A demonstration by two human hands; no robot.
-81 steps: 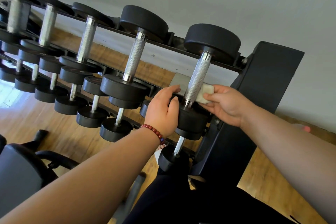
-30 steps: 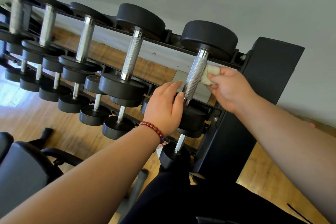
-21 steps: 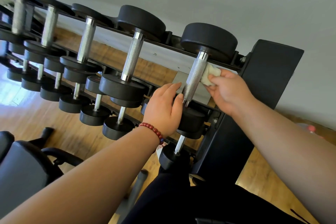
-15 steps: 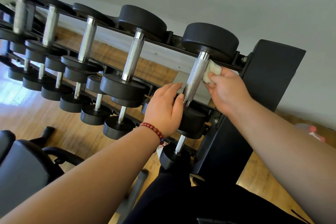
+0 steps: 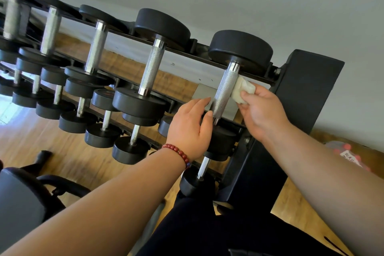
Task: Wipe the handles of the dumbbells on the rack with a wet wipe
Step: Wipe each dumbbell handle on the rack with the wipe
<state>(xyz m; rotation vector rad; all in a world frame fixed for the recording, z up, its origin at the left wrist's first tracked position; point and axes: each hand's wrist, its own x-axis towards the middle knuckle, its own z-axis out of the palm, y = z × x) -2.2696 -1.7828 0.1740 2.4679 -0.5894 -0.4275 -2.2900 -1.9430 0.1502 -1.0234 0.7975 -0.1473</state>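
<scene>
Since a couple of seconds back, my right hand (image 5: 261, 114) has carried the wet wipe (image 5: 243, 91) from the low end of the handle (image 5: 225, 91) up to its top end, just under the far weight head (image 5: 241, 50). My left hand (image 5: 189, 129) has stayed where it was, though its fingers lie straighter than before.

I pinch the folded white wipe between the thumb and fingers of my right hand and press it against the right side of the knurled steel handle. Most of the wipe shows above my thumb; how far it wraps round the back I cannot tell.

This dumbbell (image 5: 232, 72) is the last one on the right of the top row of the rack (image 5: 307, 89), close to the black end upright. My left hand rests on the near weight head (image 5: 222, 137), fingers relaxed and nearly straight, thumb tip just beside the foot of the handle. It grips nothing. A red bead bracelet (image 5: 178, 151) sits on that wrist.

So the wipe is at my right hand, across the handle from my left. The neighbouring handle (image 5: 151, 68) stands well apart to the left.
</scene>
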